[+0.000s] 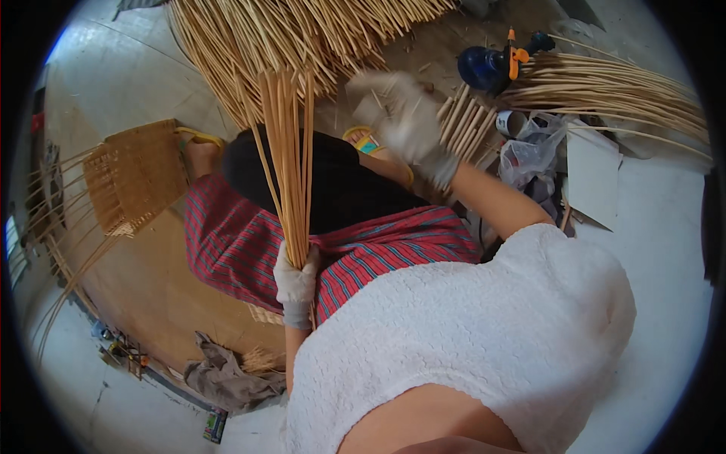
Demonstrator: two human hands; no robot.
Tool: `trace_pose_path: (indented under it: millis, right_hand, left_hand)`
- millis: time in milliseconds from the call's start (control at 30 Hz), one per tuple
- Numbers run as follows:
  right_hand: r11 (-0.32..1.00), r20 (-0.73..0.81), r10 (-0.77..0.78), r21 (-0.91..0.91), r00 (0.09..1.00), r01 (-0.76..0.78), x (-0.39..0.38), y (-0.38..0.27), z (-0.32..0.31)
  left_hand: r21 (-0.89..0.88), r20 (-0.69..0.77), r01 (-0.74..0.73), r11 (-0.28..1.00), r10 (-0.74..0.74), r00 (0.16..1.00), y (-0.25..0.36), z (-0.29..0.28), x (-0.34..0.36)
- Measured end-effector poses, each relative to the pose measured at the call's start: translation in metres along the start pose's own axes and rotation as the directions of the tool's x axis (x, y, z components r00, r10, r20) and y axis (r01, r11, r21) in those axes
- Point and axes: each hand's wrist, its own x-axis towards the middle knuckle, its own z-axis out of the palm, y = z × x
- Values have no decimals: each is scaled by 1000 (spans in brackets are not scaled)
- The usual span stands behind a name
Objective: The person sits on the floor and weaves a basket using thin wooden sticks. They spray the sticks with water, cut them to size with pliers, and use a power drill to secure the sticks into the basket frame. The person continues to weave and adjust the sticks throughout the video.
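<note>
1. Cane bundle, slender and tan: I see it rising from the person's lap, its lower end gripped, its far ends fanning a little apart, with one cane slanting off on the left.
2. Left hand, in a pale glove, is clamped around the bundle's lower end, close above the red striped cloth.
3. Right hand, gloved too, is raised to the right of the bundle, well apart from its canes. It is blurred on my feed, so I cannot tell whether its fingers are spread or closed, or whether they hold anything.
4. Behind the bundle I have a black cloth across the lap; a white top covers the person's torso.
5. Just beside the right hand lies a row of short sticks.
6. Past the bundle's far ends, a large cane pile spreads over the floor.
7. Farther right I make out a blue spray bottle with an orange trigger, touching a sheaf of long canes; nearer are a clear plastic bag and a white panel.
8. Off to the left sits a woven panel with loose strands, near a foot in a yellow-strapped sandal.
9. A crumpled grey-brown cloth lies lower left.
</note>
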Motion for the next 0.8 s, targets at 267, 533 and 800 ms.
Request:
trace_pose_path:
  millis: [267, 533, 800]
  right_hand:
    - [556, 470, 818, -793, 332, -249, -157, 197, -7]
    - [626, 522, 774, -716, 359, -309, -211, 225, 20]
    - [601, 267, 764, -626, 587, -497, -202, 211, -42]
  left_hand:
    - [64, -55, 59, 996, -56, 997, 23, 12, 9]
    - [120, -81, -30, 992, 40, 996, 33, 15, 0]
    - [-7, -54, -23, 1000, 22, 998, 15, 14, 2]
